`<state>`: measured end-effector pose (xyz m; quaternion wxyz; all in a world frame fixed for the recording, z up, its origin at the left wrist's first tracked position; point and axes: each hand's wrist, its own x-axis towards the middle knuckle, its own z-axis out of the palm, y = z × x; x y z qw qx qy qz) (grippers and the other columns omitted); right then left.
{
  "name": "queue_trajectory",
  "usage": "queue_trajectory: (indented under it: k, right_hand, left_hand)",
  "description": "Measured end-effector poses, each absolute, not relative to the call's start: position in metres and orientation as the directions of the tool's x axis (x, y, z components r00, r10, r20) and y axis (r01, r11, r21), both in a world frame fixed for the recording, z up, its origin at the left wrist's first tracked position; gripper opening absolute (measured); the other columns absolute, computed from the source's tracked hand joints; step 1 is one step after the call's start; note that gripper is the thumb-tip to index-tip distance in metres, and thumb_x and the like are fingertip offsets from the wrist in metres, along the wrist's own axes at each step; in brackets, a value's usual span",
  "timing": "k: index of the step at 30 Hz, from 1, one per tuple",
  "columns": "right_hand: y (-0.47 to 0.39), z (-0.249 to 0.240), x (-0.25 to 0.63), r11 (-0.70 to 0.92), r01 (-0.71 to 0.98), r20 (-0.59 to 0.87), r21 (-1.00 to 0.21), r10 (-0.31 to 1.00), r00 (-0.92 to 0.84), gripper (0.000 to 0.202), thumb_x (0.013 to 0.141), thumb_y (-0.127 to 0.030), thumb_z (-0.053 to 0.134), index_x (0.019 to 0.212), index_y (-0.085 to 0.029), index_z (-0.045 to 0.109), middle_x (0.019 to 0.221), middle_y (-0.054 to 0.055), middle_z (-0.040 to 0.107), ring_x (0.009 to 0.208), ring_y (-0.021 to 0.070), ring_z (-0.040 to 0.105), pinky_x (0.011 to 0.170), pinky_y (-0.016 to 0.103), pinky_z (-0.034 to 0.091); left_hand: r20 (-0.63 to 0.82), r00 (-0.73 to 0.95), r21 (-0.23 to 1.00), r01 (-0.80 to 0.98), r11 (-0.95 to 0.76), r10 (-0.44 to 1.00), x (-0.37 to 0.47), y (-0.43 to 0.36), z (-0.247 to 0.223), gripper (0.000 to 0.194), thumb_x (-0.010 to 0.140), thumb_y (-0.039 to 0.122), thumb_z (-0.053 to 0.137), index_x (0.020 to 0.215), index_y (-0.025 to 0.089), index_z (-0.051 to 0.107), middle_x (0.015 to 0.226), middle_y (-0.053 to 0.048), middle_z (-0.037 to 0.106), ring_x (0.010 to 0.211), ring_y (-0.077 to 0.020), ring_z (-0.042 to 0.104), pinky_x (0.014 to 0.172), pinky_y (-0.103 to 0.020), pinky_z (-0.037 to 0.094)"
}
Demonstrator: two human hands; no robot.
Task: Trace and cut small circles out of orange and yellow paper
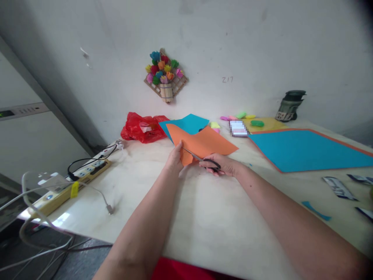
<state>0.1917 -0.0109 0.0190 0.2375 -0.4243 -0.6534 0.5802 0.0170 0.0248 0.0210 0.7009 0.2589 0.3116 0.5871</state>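
Note:
An orange sheet of paper (201, 140) is held up over the table, slightly curved. My left hand (175, 156) pinches its lower left edge, thumb on top. My right hand (223, 164) is closed around the dark handles of a pair of scissors (212, 165). The scissors' blades point left and lie across the orange paper, close to my left thumb. A cut seems to run along the blades, with a flap of paper hanging below them. Behind the orange paper lies a blue sheet (188, 123), partly covered by it.
A red plastic bag (144, 127) lies behind on the left, a power strip (84, 174) with cables at the left edge. To the right are a phone (238, 128), large blue sheets (309, 149), a bottle (290, 105), a blue scrap (316, 210) and small packets (339, 188).

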Motion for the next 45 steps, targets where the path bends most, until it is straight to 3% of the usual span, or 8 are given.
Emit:
queue_trajectory:
  k: [24, 31, 39, 45]
  right_hand:
    - [-0.011, 0.021, 0.195, -0.014, 0.289, -0.171, -0.957, 0.834, -0.525, 0.037, 0.069, -0.05, 0.06, 0.08, -0.014, 0.059, 0.051, -0.005, 0.049, 0.033, 0.0028, 0.04, 0.026, 0.015, 0.017]
    - [-0.009, 0.019, 0.196, -0.018, 0.285, -0.174, -0.958, 0.829, -0.532, 0.037, 0.068, -0.049, 0.061, 0.079, -0.014, 0.058, 0.05, -0.005, 0.05, 0.033, 0.0029, 0.04, 0.026, 0.015, 0.017]
    - [-0.012, 0.019, 0.187, 0.04, 0.258, -0.105, -0.965, 0.844, -0.525, 0.034, 0.071, -0.047, 0.06, 0.078, -0.013, 0.059, 0.053, -0.001, 0.058, 0.034, 0.004, 0.045, 0.026, 0.015, 0.021]
    - [-0.015, 0.026, 0.182, 0.06, 0.383, -0.134, -0.922, 0.878, -0.459, 0.044, 0.063, -0.048, 0.067, 0.089, -0.015, 0.056, 0.058, 0.002, 0.063, 0.036, 0.0083, 0.052, 0.025, 0.016, 0.028]
  left_hand:
    - [-0.083, 0.182, 0.721, -0.668, 0.185, 0.98, 0.012, 0.026, 0.021, 0.026, 0.081, 0.031, 0.054, 0.098, 0.012, 0.058, 0.081, -0.009, 0.067, 0.083, -0.0233, 0.063, 0.077, -0.035, 0.052]
    - [-0.089, 0.19, 0.706, -0.68, 0.197, 0.978, 0.011, 0.026, 0.022, 0.023, 0.081, 0.03, 0.054, 0.095, 0.012, 0.057, 0.079, -0.009, 0.066, 0.074, -0.0207, 0.064, 0.072, -0.033, 0.052]
    - [-0.099, 0.067, 0.747, -0.654, 0.119, 0.993, 0.016, 0.027, 0.024, 0.023, 0.08, 0.03, 0.055, 0.098, 0.015, 0.057, 0.083, -0.007, 0.067, 0.081, -0.0222, 0.064, 0.074, -0.034, 0.051]
    - [-0.114, 0.007, 0.762, -0.641, 0.092, 0.993, 0.017, 0.031, 0.021, 0.019, 0.078, 0.031, 0.057, 0.091, 0.017, 0.058, 0.083, -0.007, 0.067, 0.083, -0.0238, 0.063, 0.073, -0.034, 0.051]
